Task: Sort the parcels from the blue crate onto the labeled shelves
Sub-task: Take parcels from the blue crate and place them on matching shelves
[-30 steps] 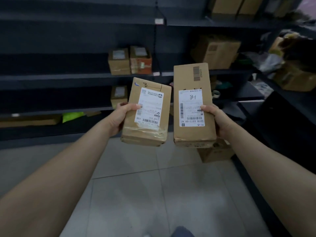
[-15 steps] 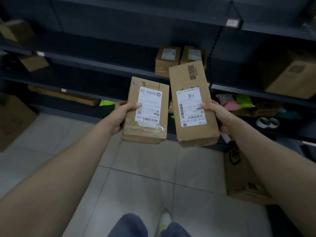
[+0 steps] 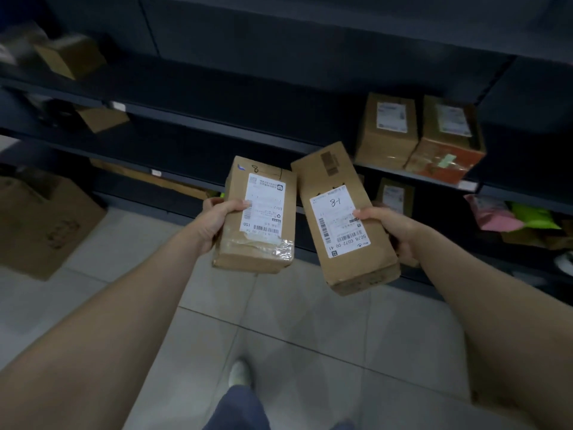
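Parcels are in both hands, held up between the person and the dark shelves (image 3: 217, 125). The left hand (image 3: 217, 221) grasps the shorter parcel (image 3: 263, 212) by its left side, thumb on the label; a handwritten 8 is near its far end. The right hand (image 3: 393, 231) grasps the longer parcel (image 3: 338, 184) by its right side, tilted, with 8-1 written on its label. The two parcels are just beside each other, not touching. Beyond the right hand two boxes (image 3: 387, 131) stand on a shelf.

In my judgement the marks 8 and 8-1 are easy to confuse, and the small shelf tags (image 3: 156, 172) beyond the left hand are too blurred to read, so a parcel may go to the wrong shelf. Each parcel is held by one hand only; a loose grip can let it slip to the floor (image 3: 279, 321).
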Demonstrator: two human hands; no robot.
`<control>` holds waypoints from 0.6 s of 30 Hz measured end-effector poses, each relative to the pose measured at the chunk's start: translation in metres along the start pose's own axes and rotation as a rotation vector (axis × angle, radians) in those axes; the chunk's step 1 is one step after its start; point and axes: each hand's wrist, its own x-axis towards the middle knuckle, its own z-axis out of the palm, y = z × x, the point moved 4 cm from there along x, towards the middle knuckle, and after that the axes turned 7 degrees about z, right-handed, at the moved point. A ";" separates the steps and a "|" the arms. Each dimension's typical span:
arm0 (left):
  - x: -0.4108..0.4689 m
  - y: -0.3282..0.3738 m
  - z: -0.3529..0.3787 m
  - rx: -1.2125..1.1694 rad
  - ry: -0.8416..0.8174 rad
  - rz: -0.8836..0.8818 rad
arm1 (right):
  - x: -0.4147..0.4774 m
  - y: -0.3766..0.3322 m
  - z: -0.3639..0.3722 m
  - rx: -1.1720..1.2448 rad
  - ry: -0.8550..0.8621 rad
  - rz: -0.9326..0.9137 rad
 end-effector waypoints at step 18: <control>0.207 0.011 -0.074 0.138 -0.096 -0.099 | 0.192 -0.068 0.091 0.028 -0.088 0.240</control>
